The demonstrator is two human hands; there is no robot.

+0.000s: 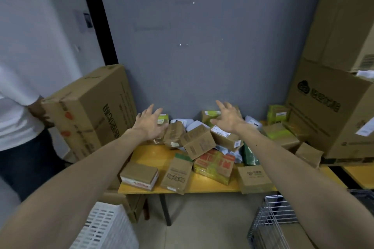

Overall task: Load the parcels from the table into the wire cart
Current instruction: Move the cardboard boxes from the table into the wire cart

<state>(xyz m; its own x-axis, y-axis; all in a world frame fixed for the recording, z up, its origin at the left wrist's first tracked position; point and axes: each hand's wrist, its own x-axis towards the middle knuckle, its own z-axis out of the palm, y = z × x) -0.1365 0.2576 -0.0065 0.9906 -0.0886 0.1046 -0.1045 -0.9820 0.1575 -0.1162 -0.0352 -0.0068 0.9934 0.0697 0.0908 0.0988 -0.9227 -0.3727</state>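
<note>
Your left hand (150, 122) and right hand (227, 116) are both spread wide, holding nothing, above the heaped parcels (214, 164). A tilted brown carton (197, 140) lies between and just below them on the yellow table (149, 152). The wire cart (271, 218) stands under your right forearm, past the table's near edge; the label print is too blurred to read.

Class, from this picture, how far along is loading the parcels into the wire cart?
Done: nothing clearly in the wire cart. In hand: left hand and right hand, both open, reach over the parcels, gripping none. Left: the whole pile on the yellow table.
</note>
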